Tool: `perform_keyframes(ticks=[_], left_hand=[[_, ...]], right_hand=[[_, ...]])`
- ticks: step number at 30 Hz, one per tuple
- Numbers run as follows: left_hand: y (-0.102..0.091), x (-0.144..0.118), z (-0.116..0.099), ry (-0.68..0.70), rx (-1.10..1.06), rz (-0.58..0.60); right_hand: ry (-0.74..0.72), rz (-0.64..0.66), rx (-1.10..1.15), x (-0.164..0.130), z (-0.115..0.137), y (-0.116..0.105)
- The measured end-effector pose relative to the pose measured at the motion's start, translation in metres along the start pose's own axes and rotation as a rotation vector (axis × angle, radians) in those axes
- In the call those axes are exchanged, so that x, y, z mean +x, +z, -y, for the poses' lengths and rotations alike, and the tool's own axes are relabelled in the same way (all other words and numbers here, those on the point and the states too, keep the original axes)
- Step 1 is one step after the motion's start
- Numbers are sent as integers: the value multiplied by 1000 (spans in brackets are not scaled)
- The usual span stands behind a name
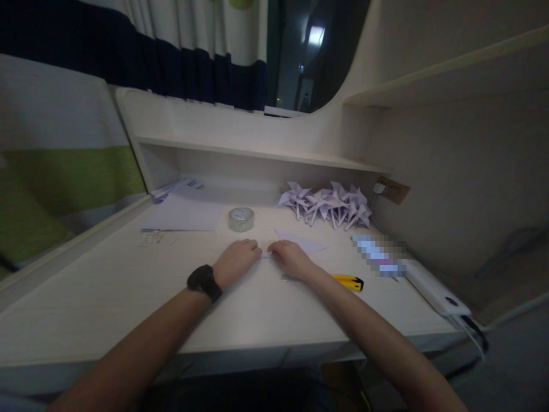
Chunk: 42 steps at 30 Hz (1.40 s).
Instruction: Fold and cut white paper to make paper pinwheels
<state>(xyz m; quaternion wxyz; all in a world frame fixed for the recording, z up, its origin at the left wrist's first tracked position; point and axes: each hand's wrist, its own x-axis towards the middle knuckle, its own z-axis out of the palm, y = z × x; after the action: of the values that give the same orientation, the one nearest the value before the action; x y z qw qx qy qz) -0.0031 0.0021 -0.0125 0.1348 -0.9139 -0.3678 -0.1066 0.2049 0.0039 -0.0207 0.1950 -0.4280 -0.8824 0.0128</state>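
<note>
My left hand [238, 260], with a black watch on its wrist, rests low over the desk, its fingers closed on one end of a thin white paper strip [266, 256]. My right hand [292, 258] pinches the other end, a short gap away. Most of the strip is hidden by my fingers, so whether it is rolled or flat I cannot tell. Just behind my right hand lies a folded sheet of white paper [306, 245] with a pointed corner. A yellow utility knife [349, 282] pokes out from behind my right forearm.
A roll of clear tape [241, 220] sits behind my left hand. White paper pinwheels [328, 203] are heaped at the back right, a paper stack [186, 212] at the back left. Small scraps [152, 238], a blurred-out phone [377, 254] and a white power strip [435, 289] flank the work area.
</note>
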Motion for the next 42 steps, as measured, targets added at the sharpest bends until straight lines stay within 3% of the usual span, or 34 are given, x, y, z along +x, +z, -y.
perform_keyframes(ticks=[7,14,22,31,36,42], left_hand=[[-3,-1,3,-56,-90,-34],[-1,1,4,-80,-273,-102],[-2,2,6,-71,-388,-158],[-3,7,5,-125,-537,-164],[-8,8,1,-174,-648,-105],[8,5,-6,-123,-501,-155]], right_hand=[[104,-131,155,2,-2,4],[301,-321,555,6,-2,1],[302,-341,684,6,-2,-3],[447,-298,1123,8,-11,1],[452,-347,1120,8,-8,-2],[491,-380,1023,8,1,2]])
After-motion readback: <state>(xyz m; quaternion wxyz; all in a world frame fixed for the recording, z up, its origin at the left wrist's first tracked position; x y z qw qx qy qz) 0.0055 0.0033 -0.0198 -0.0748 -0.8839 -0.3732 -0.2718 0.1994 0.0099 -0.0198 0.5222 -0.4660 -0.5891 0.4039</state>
